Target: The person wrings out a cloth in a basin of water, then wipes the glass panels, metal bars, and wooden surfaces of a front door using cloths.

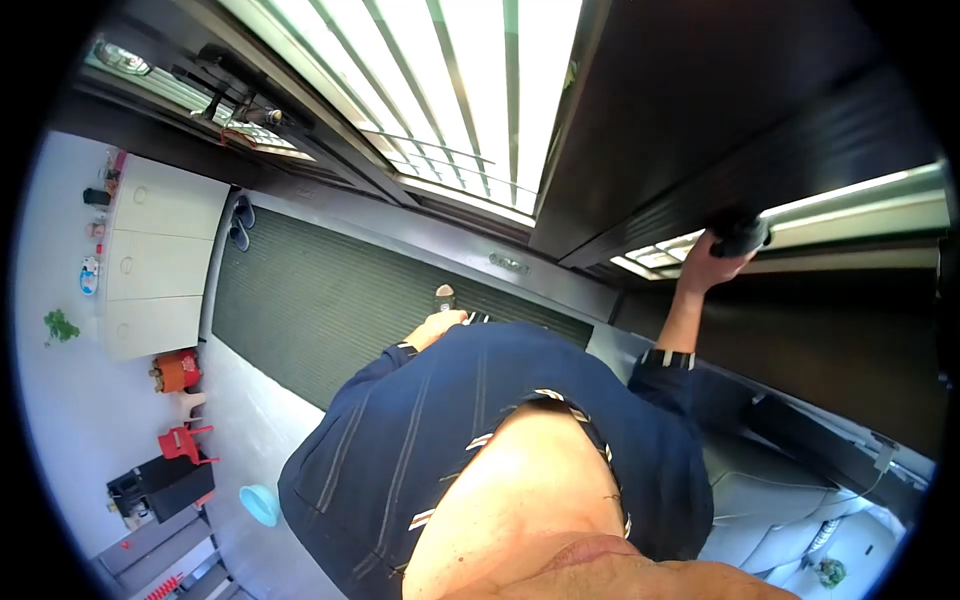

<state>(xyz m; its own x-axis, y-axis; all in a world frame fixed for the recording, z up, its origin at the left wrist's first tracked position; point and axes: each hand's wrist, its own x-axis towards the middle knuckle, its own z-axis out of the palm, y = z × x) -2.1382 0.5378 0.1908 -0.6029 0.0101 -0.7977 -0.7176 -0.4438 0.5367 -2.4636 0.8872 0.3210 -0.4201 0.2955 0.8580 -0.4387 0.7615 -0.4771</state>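
- Dark handle (742, 238): toward the far right of what I see, in my grasp; I name the rest from the left.
- A white cabinet (165, 250) stands at the far left, with a small red chair (183, 443) nearer me and well apart from it.
- Blue slippers (241, 222) lie at the left end of the dark ribbed mat (320, 290); a light blue basin (260, 505) sits near my left side.
- My left hand (435, 328) hangs low in front of me, over the mat. I cannot tell whether its fingers are curled or loose, and I make out nothing held in it.
- Ahead, the barred opening (455, 100) lets in strong light; right of it rises a dark door panel (690, 130).
- My right hand (712, 268) reaches out, its fingers closed around the handle.
- The step in hand, as I judge it, is holding the handle. The next move seems to call for a firm grip, a steady wrist and feet clear of the panel; which way it swings or slides, I cannot tell.
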